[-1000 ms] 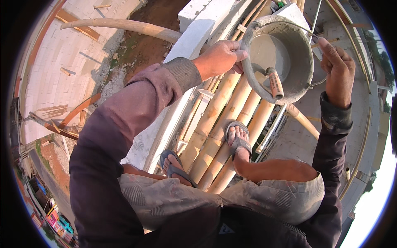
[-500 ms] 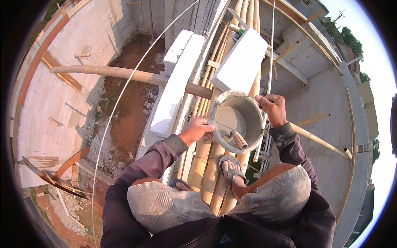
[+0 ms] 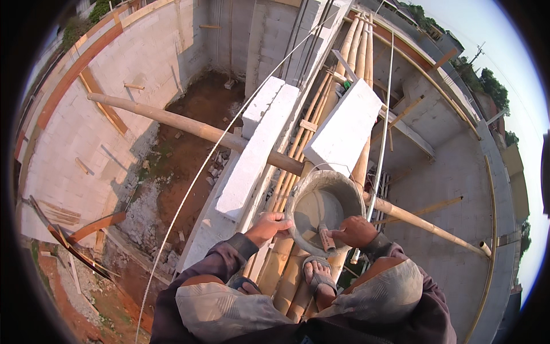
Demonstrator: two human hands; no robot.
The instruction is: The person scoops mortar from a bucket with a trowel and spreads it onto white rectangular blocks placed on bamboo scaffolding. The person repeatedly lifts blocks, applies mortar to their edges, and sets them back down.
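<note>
While held over bamboo poles (image 3: 279, 266), mortar bucket (image 3: 348, 198): round, grey, crusted, just beside white block (image 3: 345, 127), grey mortar (image 3: 310, 211) inside.
Trowel handle (image 3: 326, 238): brown, cylindrical, tilted at near edge.
Left hand (image 3: 268, 228): pinched narrow on bucket's left edge.
Right hand (image 3: 356, 231): at trowel handle; cannot tell whether closed around.

A person wears a dark plum-brown jacket, its ribbed grey cuff (image 3: 243, 245) just behind the left hand (image 3: 266, 227) and the sleeve (image 3: 217, 261) beyond that; a matching cuff backs the right hand (image 3: 356, 231). Below both hands are grey-beige shorts (image 3: 229, 303) with darker hatched patches and strapped grey sandals (image 3: 324, 280).
</note>
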